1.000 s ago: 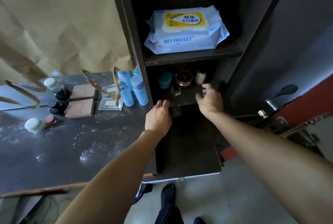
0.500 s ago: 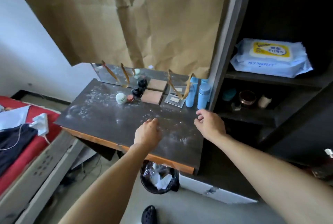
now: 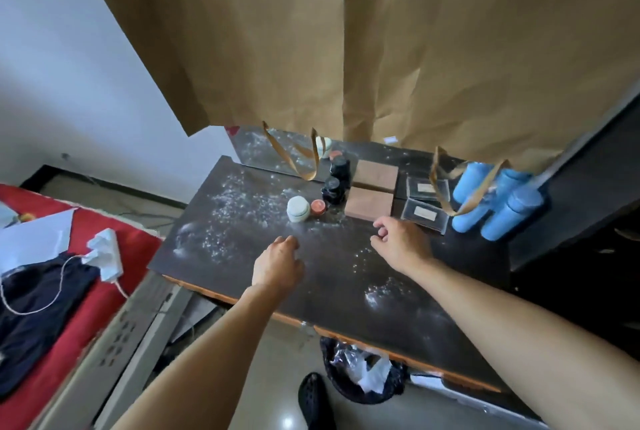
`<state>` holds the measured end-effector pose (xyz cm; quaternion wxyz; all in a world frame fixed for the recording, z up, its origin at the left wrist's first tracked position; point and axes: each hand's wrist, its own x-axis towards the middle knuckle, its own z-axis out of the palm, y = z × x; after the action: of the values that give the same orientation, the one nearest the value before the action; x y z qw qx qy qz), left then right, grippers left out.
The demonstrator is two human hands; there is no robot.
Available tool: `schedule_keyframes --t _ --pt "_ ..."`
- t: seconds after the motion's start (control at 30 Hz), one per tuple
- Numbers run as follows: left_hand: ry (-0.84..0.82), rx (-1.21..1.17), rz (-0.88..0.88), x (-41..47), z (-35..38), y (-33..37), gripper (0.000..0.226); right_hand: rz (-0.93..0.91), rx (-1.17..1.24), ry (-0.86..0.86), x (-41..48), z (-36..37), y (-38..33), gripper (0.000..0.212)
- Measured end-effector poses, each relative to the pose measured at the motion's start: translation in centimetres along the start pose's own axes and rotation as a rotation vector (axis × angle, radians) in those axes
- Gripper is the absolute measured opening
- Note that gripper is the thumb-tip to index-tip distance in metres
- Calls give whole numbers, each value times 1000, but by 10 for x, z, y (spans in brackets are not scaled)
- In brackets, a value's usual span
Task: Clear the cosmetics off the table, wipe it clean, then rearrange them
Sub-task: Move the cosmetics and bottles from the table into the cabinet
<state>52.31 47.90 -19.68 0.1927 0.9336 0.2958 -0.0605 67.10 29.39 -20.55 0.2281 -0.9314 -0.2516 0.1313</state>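
Dark, powder-strewn table [image 3: 263, 270] bearing the cosmetics in a row along its far edge, seen from the head camera. From left: a pale green-white jar [image 3: 298, 209] touching a small orange-lidded pot [image 3: 318, 208]; a black bottle [image 3: 333, 191] just behind them; a brown box [image 3: 369, 203]; a clear flat case [image 3: 425, 215] with a pale label; and two light blue bottles [image 3: 495, 218] at the right end. A mirror [image 3: 256, 152] propped at the back repeats each item, so some shapes in the rear row are reflections, and which is which cannot always be told. Labels are too small and blurred to read. Tan ribbon loops [image 3: 460, 194] hang in front of the case and blue bottles, and creased brown paper [image 3: 381, 41] covers the wall above. The left hand [image 3: 277, 267] hovers over the bare middle of the table, fingers curled loosely inward, holding nothing; whether it touches the surface cannot be told. The right hand [image 3: 401, 242] lies just in front of the brown box and clear case, fingers half-curled and empty, its fingertips hidden behind the knuckles. A dark shelf unit [image 3: 588, 187] at right is cut off by the frame. Below the near table edge stands a black-lined bin [image 3: 363, 370], beside a black shoe [image 3: 317, 402]. Red bedding [image 3: 114, 235] with a white adapter [image 3: 104, 253] lies at left.
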Motion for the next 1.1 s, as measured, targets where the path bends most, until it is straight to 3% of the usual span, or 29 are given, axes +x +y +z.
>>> schedule_keyframes --t 0.17,0.47,0.6,0.8,1.1 --pt "-115 70 47 64 -12 -39 42 40 1 -18 40 37 -39 28" --pt "-211 95 202 158 11 -46 78 -84 -137 -105 106 83 -65 40" --pt "-215 77 222 178 19 -51 68 -97 -286 -153 132 101 -78 42" --pt "-164 36 258 185 29 -59 62 -84 -431 -130 146 114 -78 26" --pt "-120 -90 276 167 18 -41 51 36 -61 -42 104 80 -48 35"
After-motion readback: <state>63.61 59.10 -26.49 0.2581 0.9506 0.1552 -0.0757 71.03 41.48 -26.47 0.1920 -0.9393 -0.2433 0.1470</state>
